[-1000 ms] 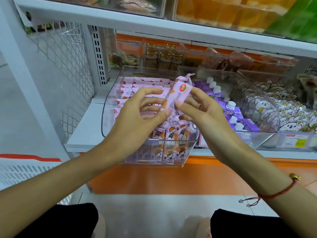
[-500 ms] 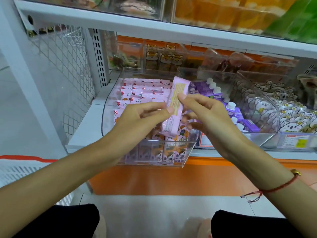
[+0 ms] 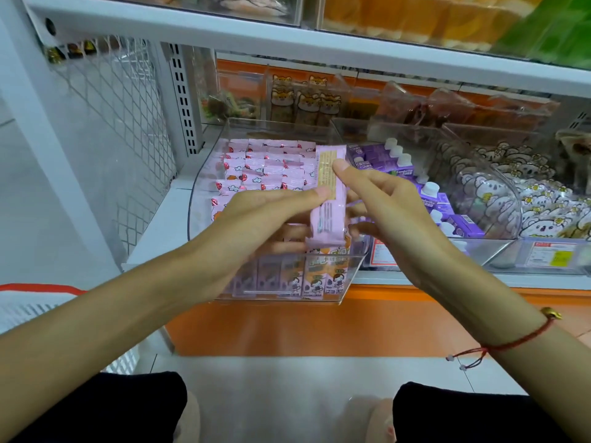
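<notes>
A long pink snack packet (image 3: 327, 199) stands nearly upright over the right side of a clear plastic bin (image 3: 204, 174) on the lower shelf, its printed back facing me. My left hand (image 3: 259, 222) pinches the packet's middle between thumb and fingers. My right hand (image 3: 383, 206) holds its right edge, thumb tip near the top. The bin holds rows of matching pink packets (image 3: 265, 167), with orange and purple cartoon packets along its front wall.
Purple drink cartons with white caps (image 3: 396, 167) fill the neighbouring clear bin. Further right lie koala-print snack bags (image 3: 511, 199). A white shelf board (image 3: 287, 36) hangs overhead, wire mesh (image 3: 112, 123) closes the left side, and a white basket (image 3: 35, 302) sits at lower left.
The packet has been turned from its printed front to its back and lowered toward the bin. Both hands came down with it.
</notes>
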A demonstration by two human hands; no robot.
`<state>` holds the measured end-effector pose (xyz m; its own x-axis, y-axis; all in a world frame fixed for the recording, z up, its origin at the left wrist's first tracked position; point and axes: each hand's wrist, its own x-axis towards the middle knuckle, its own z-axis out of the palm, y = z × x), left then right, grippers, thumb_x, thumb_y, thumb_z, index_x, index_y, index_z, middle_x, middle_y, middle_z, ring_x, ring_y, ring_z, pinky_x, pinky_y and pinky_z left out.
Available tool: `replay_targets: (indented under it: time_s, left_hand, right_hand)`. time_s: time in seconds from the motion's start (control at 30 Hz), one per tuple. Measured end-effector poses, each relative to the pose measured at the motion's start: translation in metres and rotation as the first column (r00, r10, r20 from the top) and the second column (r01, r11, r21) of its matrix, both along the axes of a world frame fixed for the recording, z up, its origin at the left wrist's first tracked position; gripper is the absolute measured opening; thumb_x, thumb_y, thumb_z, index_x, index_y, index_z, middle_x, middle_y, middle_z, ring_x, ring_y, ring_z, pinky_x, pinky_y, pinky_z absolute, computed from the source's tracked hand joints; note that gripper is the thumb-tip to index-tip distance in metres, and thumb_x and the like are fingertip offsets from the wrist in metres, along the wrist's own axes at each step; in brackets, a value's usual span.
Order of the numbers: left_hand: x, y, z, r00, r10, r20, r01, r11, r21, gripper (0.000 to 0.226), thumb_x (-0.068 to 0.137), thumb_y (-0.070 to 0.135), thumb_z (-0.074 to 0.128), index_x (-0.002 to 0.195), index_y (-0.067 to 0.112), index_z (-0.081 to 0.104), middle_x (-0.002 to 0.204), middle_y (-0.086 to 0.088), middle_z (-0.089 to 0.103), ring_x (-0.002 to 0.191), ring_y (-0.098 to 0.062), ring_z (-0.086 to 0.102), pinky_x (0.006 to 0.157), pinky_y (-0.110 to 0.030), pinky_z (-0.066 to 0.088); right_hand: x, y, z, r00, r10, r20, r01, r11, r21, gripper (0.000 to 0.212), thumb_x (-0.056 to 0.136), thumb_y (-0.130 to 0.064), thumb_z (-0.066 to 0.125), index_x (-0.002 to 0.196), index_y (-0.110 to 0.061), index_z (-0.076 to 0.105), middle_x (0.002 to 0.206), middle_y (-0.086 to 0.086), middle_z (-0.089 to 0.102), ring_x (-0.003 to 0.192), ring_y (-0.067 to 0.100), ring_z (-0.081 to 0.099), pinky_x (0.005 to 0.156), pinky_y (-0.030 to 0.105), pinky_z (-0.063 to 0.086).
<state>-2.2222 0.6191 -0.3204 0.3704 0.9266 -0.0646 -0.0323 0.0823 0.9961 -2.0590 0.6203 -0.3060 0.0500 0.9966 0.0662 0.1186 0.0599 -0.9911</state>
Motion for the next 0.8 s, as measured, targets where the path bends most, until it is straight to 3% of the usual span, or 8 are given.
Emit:
replay_targets:
  time_s: [0.07, 0.17, 0.23, 0.33, 0.47, 0.6, 0.73, 0.8]
  left_hand:
    - [-0.001, -0.001, -0.002, 0.997, 0.055, -0.052, -0.050, 0.994, 0.101, 0.032, 0.070, 0.045, 0.070, 0.098, 0.029, 0.072, 0.089, 0.010, 0.076, 0.074, -0.001, 0.070, 0.066, -0.013, 0.053]
    - [-0.003, 0.002, -0.006, 0.990, 0.105, -0.090, -0.080, 0.966, 0.245, 0.041, 0.075, 0.037, 0.069, 0.115, 0.035, 0.062, 0.107, 0.010, 0.072, 0.098, 0.001, 0.067, 0.089, -0.020, 0.051]
    - [-0.005, 0.004, -0.006, 0.988, 0.134, -0.076, -0.100, 0.934, 0.343, 0.041, 0.081, 0.021, 0.070, 0.120, 0.029, 0.058, 0.116, 0.009, 0.068, 0.109, 0.000, 0.062, 0.096, -0.018, 0.048]
    - [-0.008, 0.007, -0.007, 0.985, 0.155, -0.070, -0.111, 0.897, 0.427, 0.038, 0.085, 0.008, 0.068, 0.117, 0.025, 0.057, 0.122, 0.005, 0.064, 0.116, -0.003, 0.058, 0.104, -0.019, 0.042]
    - [-0.007, 0.007, -0.010, 0.988, 0.149, -0.051, -0.112, 0.892, 0.437, 0.037, 0.086, 0.009, 0.067, 0.114, 0.030, 0.056, 0.119, 0.007, 0.066, 0.113, -0.002, 0.060, 0.103, -0.021, 0.044]
    - [-0.006, 0.007, -0.011, 0.976, 0.209, -0.068, -0.147, 0.851, 0.504, 0.031, 0.087, 0.015, 0.066, 0.114, 0.028, 0.058, 0.114, 0.013, 0.067, 0.111, 0.001, 0.059, 0.096, -0.016, 0.046]
    - [-0.005, 0.004, -0.012, 0.925, 0.349, -0.152, -0.162, 0.723, 0.672, 0.030, 0.084, 0.029, 0.070, 0.112, 0.029, 0.058, 0.106, 0.019, 0.063, 0.104, -0.001, 0.058, 0.087, -0.012, 0.045]
    - [-0.005, 0.003, -0.013, 0.911, 0.358, -0.204, -0.132, 0.723, 0.678, 0.033, 0.081, 0.035, 0.073, 0.109, 0.033, 0.056, 0.102, 0.020, 0.061, 0.099, -0.005, 0.057, 0.085, -0.019, 0.047]
  right_hand:
    - [0.000, -0.001, 0.000, 1.000, 0.030, 0.006, -0.030, 0.995, 0.092, 0.028, 0.088, -0.033, 0.063, 0.107, -0.012, 0.065, 0.065, -0.008, 0.062, 0.057, 0.005, 0.058, 0.058, 0.019, 0.053]
    - [0.003, -0.003, -0.002, 0.990, 0.113, 0.090, -0.131, 0.963, 0.235, 0.034, 0.090, -0.027, 0.062, 0.124, -0.027, 0.056, 0.098, -0.001, 0.068, 0.090, 0.009, 0.064, 0.081, 0.023, 0.053]
    - [0.003, -0.006, -0.002, 0.974, 0.183, 0.133, -0.216, 0.923, 0.319, 0.036, 0.091, -0.016, 0.062, 0.125, -0.023, 0.054, 0.115, 0.001, 0.064, 0.106, 0.010, 0.060, 0.087, 0.024, 0.049]
    - [0.002, -0.007, -0.004, 0.963, 0.224, 0.152, -0.266, 0.883, 0.388, 0.036, 0.089, -0.004, 0.060, 0.121, -0.018, 0.053, 0.117, -0.004, 0.062, 0.112, 0.008, 0.057, 0.090, 0.023, 0.047]
    - [0.002, -0.006, -0.007, 0.964, 0.197, 0.177, -0.251, 0.890, 0.382, 0.040, 0.091, -0.008, 0.060, 0.129, -0.017, 0.051, 0.123, 0.001, 0.061, 0.116, 0.011, 0.056, 0.095, 0.029, 0.048]
    - [-0.003, -0.010, -0.006, 0.978, 0.112, 0.174, -0.176, 0.896, 0.407, 0.045, 0.088, -0.015, 0.066, 0.130, -0.023, 0.052, 0.124, -0.008, 0.060, 0.112, 0.003, 0.057, 0.093, 0.025, 0.048]
    - [-0.014, -0.013, -0.009, 0.999, -0.018, 0.043, -0.005, 0.874, 0.486, 0.039, 0.079, -0.015, 0.075, 0.112, -0.015, 0.054, 0.099, -0.016, 0.064, 0.090, -0.001, 0.062, 0.074, 0.018, 0.053]
    - [-0.015, -0.012, -0.009, 0.999, -0.048, -0.003, 0.043, 0.873, 0.485, 0.030, 0.081, -0.012, 0.073, 0.104, -0.009, 0.053, 0.088, -0.015, 0.062, 0.080, 0.001, 0.062, 0.065, 0.013, 0.050]
